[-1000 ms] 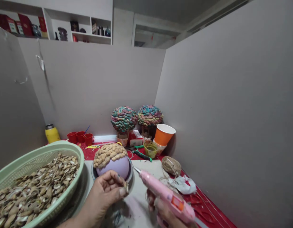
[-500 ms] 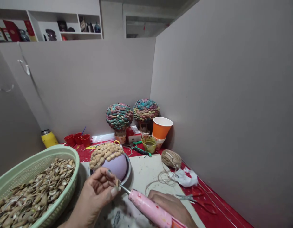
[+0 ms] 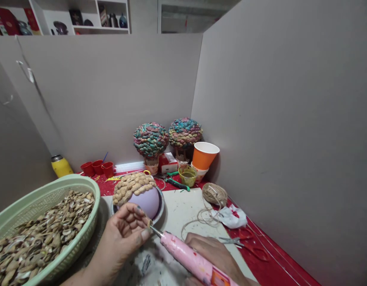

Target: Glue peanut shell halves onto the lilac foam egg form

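Between thumb and fingertips, my left hand (image 3: pixel 124 234) pinches a small peanut shell (image 3: pixel 149 223). My right hand (image 3: pixel 213 254) is wrapped round a pink hot glue gun (image 3: pixel 183 252), whose metal nozzle (image 3: pixel 156 230) meets the shell. Just beyond my left hand, a lilac ball (image 3: pixel 146 201) rests in a round bowl (image 3: pixel 162 208). Rows of peanut shells (image 3: pixel 132 186) cover the ball's top. A pale green basket (image 3: pixel 95 198) of loose peanut shells (image 3: pixel 52 228) stands on the left.
Behind the ball stand two colourful shell-covered trees (image 3: pixel 150 139), an orange paper cup (image 3: pixel 205 155), a yellow-green cup (image 3: pixel 187 175) and green-handled pliers (image 3: pixel 177 184). Twine (image 3: pixel 215 194), crumpled tissue (image 3: pixel 231 216) and red scissors (image 3: pixel 252 246) lie on the right. Red cups (image 3: pixel 97 169) and a yellow bottle (image 3: pixel 61 166) stand at the back left.
The view has tilted down slightly, so the background sits higher. Both hands keep their grips, and the nozzle stays at the shell.
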{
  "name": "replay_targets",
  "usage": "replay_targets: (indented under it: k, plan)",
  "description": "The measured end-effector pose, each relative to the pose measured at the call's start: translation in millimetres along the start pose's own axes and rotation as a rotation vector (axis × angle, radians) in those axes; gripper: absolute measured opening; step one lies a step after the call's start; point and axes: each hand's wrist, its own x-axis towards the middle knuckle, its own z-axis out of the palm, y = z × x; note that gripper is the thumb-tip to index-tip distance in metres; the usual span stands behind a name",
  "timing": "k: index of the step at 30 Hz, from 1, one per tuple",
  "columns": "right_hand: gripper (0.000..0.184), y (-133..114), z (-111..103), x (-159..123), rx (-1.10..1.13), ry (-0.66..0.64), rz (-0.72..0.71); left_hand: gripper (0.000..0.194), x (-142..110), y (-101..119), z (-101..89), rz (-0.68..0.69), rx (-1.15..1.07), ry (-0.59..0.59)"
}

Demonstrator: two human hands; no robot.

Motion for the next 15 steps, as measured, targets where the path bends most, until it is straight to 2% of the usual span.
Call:
replay_targets:
  k: [2,4,15]
  plan:
    - [0.029,-1.4,-2.4,0.6,-0.079,0.014,-0.102,0.034,-0.1,-0.4,-0.7,0.001,0.0,-0.002]
    - [0.027,-3.9,-5.3,1.9,-0.126,0.016,-0.139,0.034,-0.3,-0.7,-1.3,0.002,-0.004,-0.006]
    - [0.03,-7.9,-5.8,1.7,-0.104,0.011,-0.101,0.033,1.1,-2.3,-1.6,0.001,0.007,-0.027]
